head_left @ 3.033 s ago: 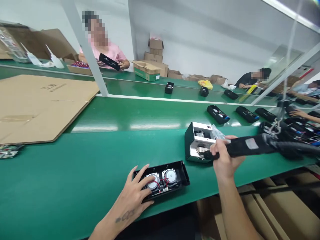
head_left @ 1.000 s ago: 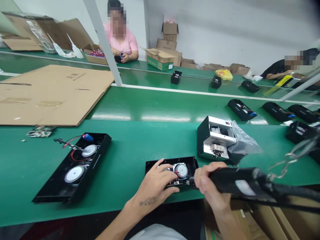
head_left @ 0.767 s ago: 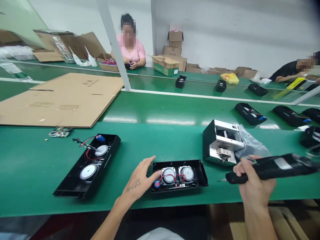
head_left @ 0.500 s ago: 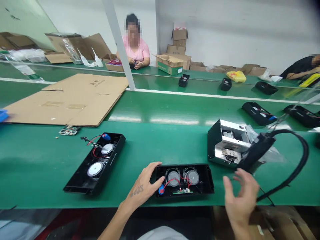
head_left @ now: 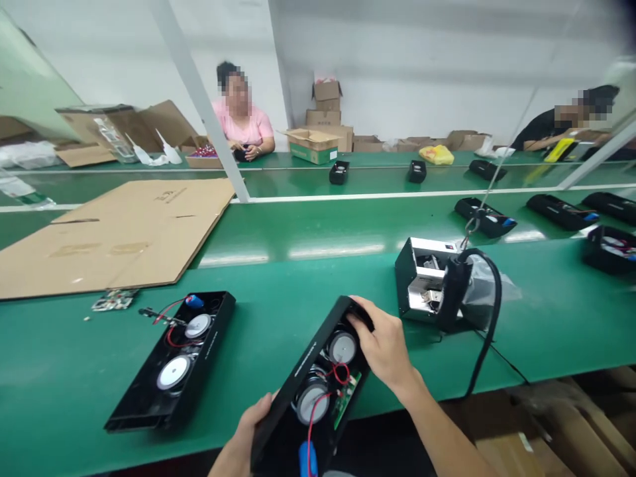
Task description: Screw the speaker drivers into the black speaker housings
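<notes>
A black speaker housing [head_left: 287, 389] is tilted up off the bench at its front edge, its open side showing two round speakers, red wires, a green circuit board [head_left: 346, 400] and a blue cylinder [head_left: 308, 458]. My left hand [head_left: 248, 427] grips its lower left side, the fingers partly hidden behind it. Around the upper right end, my right hand [head_left: 382, 338] is closed, with the thumb inside the rim. A second open housing [head_left: 199, 368] with two speakers and a blue cylinder lies on the green bench to the left.
A silver and black machine [head_left: 422, 281] stands at the right beside a black tool with a looping cable [head_left: 497, 311]. Flat cardboard [head_left: 129, 232] and a loose circuit board [head_left: 115, 300] are at the left. Several housings lie farther back. Two people sit across the bench.
The housing has been lifted and turned from lying flat to a steep slant. My right hand has moved left from beside the machine and taken hold of it. The view has shifted right.
</notes>
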`<state>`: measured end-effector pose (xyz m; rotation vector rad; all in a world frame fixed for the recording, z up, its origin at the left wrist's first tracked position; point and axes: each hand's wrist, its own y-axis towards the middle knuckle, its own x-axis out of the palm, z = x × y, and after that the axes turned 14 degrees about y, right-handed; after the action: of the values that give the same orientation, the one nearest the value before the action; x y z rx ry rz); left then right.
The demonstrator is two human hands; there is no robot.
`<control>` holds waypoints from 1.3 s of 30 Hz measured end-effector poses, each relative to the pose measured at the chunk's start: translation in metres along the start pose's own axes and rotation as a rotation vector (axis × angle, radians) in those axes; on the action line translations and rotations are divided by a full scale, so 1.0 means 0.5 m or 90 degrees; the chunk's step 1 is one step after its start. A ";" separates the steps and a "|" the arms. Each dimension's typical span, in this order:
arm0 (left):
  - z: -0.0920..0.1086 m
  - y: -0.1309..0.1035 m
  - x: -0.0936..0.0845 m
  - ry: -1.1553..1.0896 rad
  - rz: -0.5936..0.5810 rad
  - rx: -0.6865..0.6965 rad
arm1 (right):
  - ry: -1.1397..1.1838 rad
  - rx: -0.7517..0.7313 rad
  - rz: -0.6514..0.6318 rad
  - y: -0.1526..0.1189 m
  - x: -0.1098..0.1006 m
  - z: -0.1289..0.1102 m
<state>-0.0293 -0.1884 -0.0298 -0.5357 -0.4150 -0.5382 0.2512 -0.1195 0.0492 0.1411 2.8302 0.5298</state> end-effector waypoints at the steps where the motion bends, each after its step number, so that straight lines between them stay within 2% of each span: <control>1: 0.012 -0.006 0.007 -0.021 -0.010 -0.014 | 0.033 -0.020 -0.008 0.015 0.006 -0.007; 3: 0.051 -0.008 0.026 0.010 0.020 0.015 | 0.074 -0.037 0.007 0.031 0.002 -0.005; 5: 0.102 0.008 0.046 0.162 0.102 0.065 | 0.083 -0.016 0.059 0.027 -0.020 0.019; 8: 0.167 0.063 0.062 0.595 0.291 0.139 | 0.071 0.052 0.128 -0.014 -0.066 0.088; 10: 0.189 0.107 0.058 0.894 0.394 0.191 | 0.046 0.091 0.148 -0.052 -0.091 0.142; 12: 0.199 0.144 0.045 1.086 0.416 0.218 | 0.012 0.120 0.151 -0.089 -0.106 0.189; 14: 0.208 0.164 0.029 1.141 0.393 0.194 | -0.011 0.134 0.148 -0.117 -0.113 0.221; 17: 0.233 0.157 0.008 1.003 0.410 0.177 | -0.008 0.132 0.143 -0.138 -0.115 0.238; 20: 0.263 0.129 -0.006 0.697 0.447 0.208 | 0.000 0.130 0.132 -0.142 -0.116 0.238; 23: 0.274 0.103 -0.020 0.366 0.453 0.241 | -0.016 0.117 0.112 -0.141 -0.117 0.240; 27: 0.250 0.082 -0.041 0.063 0.471 0.276 | -0.039 0.091 0.107 -0.145 -0.119 0.248; 31: 0.192 0.065 -0.064 -0.169 0.498 0.221 | -0.049 0.065 0.131 -0.148 -0.113 0.240; 33: 0.154 0.055 -0.080 -0.251 0.513 0.193 | -0.039 0.064 0.099 -0.137 -0.090 0.222; 35: 0.113 0.043 -0.096 -0.317 0.497 0.178 | -0.021 0.075 0.007 -0.113 -0.044 0.199; 37: 0.075 0.032 -0.108 -0.364 0.450 0.180 | -0.007 0.079 -0.099 -0.073 0.025 0.178; 39: 0.047 0.021 -0.111 -0.395 0.417 0.182 | -0.005 0.069 -0.158 -0.025 0.104 0.165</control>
<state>-0.0721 -0.1464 -0.0429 -0.5184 -0.8465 0.3332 0.2229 -0.0957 -0.0418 -0.1850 2.8137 0.3211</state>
